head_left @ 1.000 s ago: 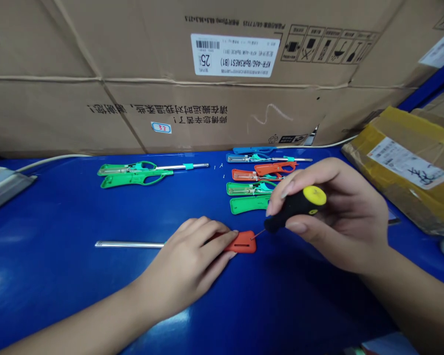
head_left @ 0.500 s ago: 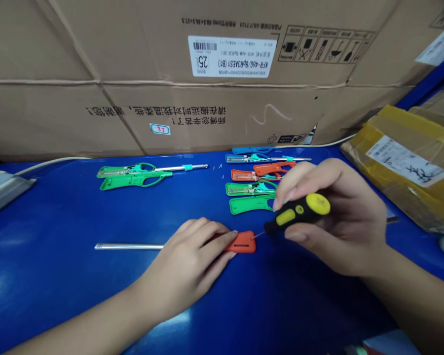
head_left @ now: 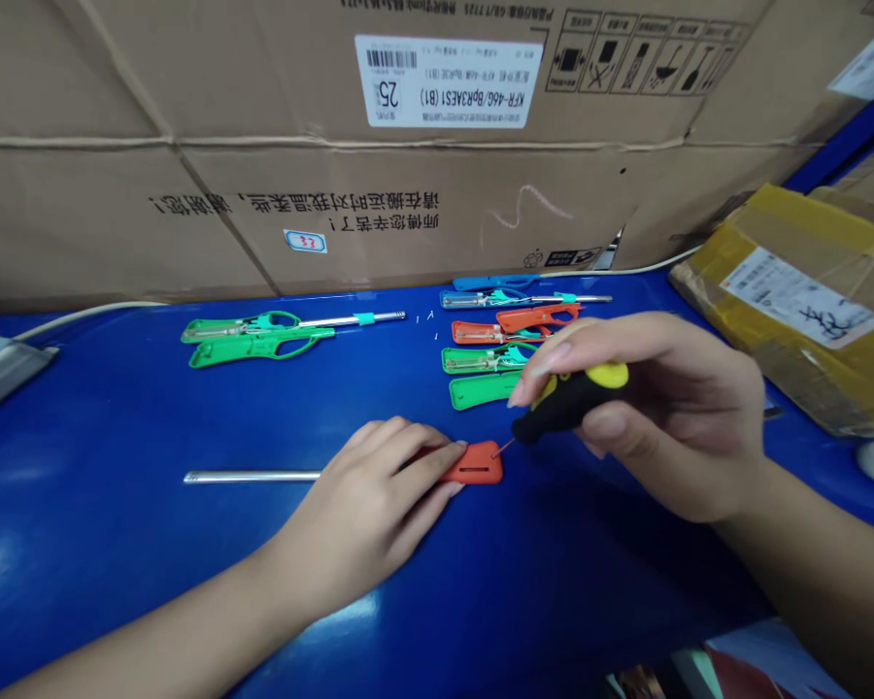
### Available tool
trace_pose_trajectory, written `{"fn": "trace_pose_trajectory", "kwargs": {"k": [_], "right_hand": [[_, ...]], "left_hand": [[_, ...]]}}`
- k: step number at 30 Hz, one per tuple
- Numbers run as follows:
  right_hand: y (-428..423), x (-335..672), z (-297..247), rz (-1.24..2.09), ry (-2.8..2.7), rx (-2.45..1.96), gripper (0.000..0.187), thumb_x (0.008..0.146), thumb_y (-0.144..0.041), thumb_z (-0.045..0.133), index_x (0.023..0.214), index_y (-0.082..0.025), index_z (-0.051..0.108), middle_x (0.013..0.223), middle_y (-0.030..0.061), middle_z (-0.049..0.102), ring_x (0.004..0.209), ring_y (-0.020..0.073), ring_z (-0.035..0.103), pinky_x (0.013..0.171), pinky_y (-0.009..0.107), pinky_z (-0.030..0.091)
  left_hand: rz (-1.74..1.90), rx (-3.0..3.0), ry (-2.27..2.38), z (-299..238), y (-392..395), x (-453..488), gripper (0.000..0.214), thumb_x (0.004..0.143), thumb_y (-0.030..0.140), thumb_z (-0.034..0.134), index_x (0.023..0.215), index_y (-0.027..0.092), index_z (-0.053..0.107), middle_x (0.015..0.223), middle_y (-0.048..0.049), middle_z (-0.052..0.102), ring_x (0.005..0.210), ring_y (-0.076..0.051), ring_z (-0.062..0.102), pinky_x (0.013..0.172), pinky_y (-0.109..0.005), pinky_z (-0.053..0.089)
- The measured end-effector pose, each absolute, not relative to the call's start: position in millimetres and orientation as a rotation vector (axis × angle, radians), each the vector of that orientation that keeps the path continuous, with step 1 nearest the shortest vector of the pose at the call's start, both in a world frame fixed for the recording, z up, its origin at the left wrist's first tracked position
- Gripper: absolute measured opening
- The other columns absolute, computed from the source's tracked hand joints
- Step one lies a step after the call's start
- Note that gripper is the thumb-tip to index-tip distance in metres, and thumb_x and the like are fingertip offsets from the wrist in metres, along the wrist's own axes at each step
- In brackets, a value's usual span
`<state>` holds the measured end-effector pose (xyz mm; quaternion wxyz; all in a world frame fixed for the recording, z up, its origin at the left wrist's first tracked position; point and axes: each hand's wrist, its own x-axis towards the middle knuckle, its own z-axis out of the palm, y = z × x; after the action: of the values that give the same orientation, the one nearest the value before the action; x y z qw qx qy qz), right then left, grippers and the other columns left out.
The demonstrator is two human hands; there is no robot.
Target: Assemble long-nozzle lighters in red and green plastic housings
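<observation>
An orange long-necked lighter (head_left: pixel 479 463) lies on the blue table, its silver tube pointing left. My left hand (head_left: pixel 383 495) is closed over its middle and presses it down, hiding the trigger part. In my right hand (head_left: pixel 670 417) is a black and yellow screwdriver (head_left: pixel 564 403), gripped between thumb and fingers. Its thin shaft slants down to the left, and the tip meets the handle's right end near a small hole. Whether the tip sits in a screw is too small to tell.
Opened green lighter halves (head_left: pixel 254 345) lie at the back left. Behind my right hand are more opened lighters, among them an orange one (head_left: pixel 477 333) and a blue one (head_left: pixel 473 299). A large cardboard box (head_left: pixel 298 184) walls the back; a taped carton (head_left: pixel 787 320) stands right.
The screwdriver has turned in my right hand and now stands a little steeper, its tip still at the lighter's end. My left hand keeps its hold. The camera view has shifted slightly.
</observation>
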<state>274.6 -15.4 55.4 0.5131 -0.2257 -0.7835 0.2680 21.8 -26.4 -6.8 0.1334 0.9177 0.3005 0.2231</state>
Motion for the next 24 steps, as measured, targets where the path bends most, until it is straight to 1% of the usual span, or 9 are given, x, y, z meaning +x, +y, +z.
{"fn": "trace_pose_trajectory", "kwargs": {"k": [3, 6, 9, 11, 14, 16, 18, 21, 24], "right_hand": [[-10, 272, 54, 0.541, -1.856, -0.497, 0.027, 0.080, -0.027, 0.084, 0.103, -0.023, 0.070, 0.084, 0.0006, 0.067, 0.075, 0.0164, 0.067, 0.071, 0.031, 0.059], [-6, 270, 53, 0.504, -1.875, -0.484, 0.026, 0.082, -0.023, 0.081, 0.103, -0.023, 0.066, 0.083, 0.0003, 0.065, 0.078, 0.0164, 0.063, 0.074, 0.032, 0.057], [-5, 270, 52, 0.438, -1.937, -0.438, 0.029, 0.084, -0.019, 0.077, 0.111, -0.023, 0.066, 0.095, 0.0009, 0.071, 0.084, 0.0166, 0.064, 0.079, 0.033, 0.057], [-7, 271, 53, 0.399, -1.980, -0.393, 0.030, 0.088, -0.023, 0.074, 0.118, -0.022, 0.067, 0.105, 0.0018, 0.074, 0.088, 0.0163, 0.065, 0.083, 0.033, 0.057], [-15, 272, 56, 0.541, -2.024, -0.423, 0.039, 0.099, -0.025, 0.057, 0.137, -0.021, 0.060, 0.122, 0.0036, 0.072, 0.094, 0.0155, 0.067, 0.077, 0.029, 0.058], [-19, 272, 57, 0.659, -2.013, -0.454, 0.044, 0.101, -0.021, 0.050, 0.144, -0.024, 0.055, 0.126, 0.0033, 0.071, 0.094, 0.0155, 0.070, 0.074, 0.028, 0.059], [-20, 271, 58, 0.649, -1.988, -0.447, 0.041, 0.098, -0.018, 0.056, 0.139, -0.025, 0.060, 0.117, 0.0033, 0.075, 0.091, 0.0169, 0.072, 0.075, 0.030, 0.059], [-14, 270, 56, 0.473, -1.928, -0.482, 0.026, 0.088, -0.020, 0.074, 0.113, -0.024, 0.072, 0.092, 0.0016, 0.075, 0.079, 0.0179, 0.071, 0.072, 0.032, 0.058], [-7, 269, 53, 0.374, -1.857, -0.572, 0.018, 0.083, -0.025, 0.080, 0.100, -0.025, 0.072, 0.083, -0.0001, 0.071, 0.074, 0.0167, 0.066, 0.073, 0.034, 0.057]], "left_hand": [[0.636, 2.654, 0.870, -7, -25, 22, 0.029, 0.100, 0.020, 0.057, 0.129, 0.022, 0.063, 0.116, -0.0069, 0.066, 0.100, -0.021, 0.059, 0.087, -0.037, 0.046], [0.650, 2.656, 0.869, -7, -25, 22, 0.028, 0.100, 0.020, 0.058, 0.128, 0.022, 0.064, 0.116, -0.0068, 0.066, 0.100, -0.021, 0.059, 0.087, -0.037, 0.046], [0.666, 2.661, 0.867, -7, -25, 22, 0.028, 0.100, 0.019, 0.058, 0.127, 0.021, 0.064, 0.115, -0.0071, 0.066, 0.098, -0.021, 0.059, 0.086, -0.037, 0.046], [0.669, 2.661, 0.867, -7, -25, 22, 0.028, 0.100, 0.019, 0.058, 0.127, 0.021, 0.064, 0.115, -0.0071, 0.066, 0.099, -0.021, 0.059, 0.086, -0.037, 0.046], [0.680, 2.657, 0.862, -7, -25, 23, 0.028, 0.099, 0.019, 0.059, 0.127, 0.021, 0.064, 0.115, -0.0070, 0.066, 0.100, -0.021, 0.060, 0.087, -0.037, 0.046], [0.690, 2.658, 0.854, -8, -25, 23, 0.029, 0.099, 0.020, 0.060, 0.128, 0.021, 0.063, 0.116, -0.0068, 0.067, 0.100, -0.021, 0.060, 0.087, -0.037, 0.046], [0.687, 2.662, 0.846, -9, -25, 22, 0.030, 0.099, 0.021, 0.060, 0.129, 0.021, 0.063, 0.116, -0.0065, 0.066, 0.100, -0.020, 0.060, 0.087, -0.037, 0.046], [0.678, 2.664, 0.853, -9, -26, 21, 0.029, 0.100, 0.020, 0.059, 0.129, 0.021, 0.063, 0.115, -0.0064, 0.066, 0.099, -0.020, 0.060, 0.087, -0.037, 0.046], [0.672, 2.659, 0.855, -7, -26, 21, 0.030, 0.100, 0.020, 0.059, 0.129, 0.021, 0.062, 0.115, -0.0063, 0.066, 0.099, -0.020, 0.059, 0.086, -0.037, 0.046]]}}
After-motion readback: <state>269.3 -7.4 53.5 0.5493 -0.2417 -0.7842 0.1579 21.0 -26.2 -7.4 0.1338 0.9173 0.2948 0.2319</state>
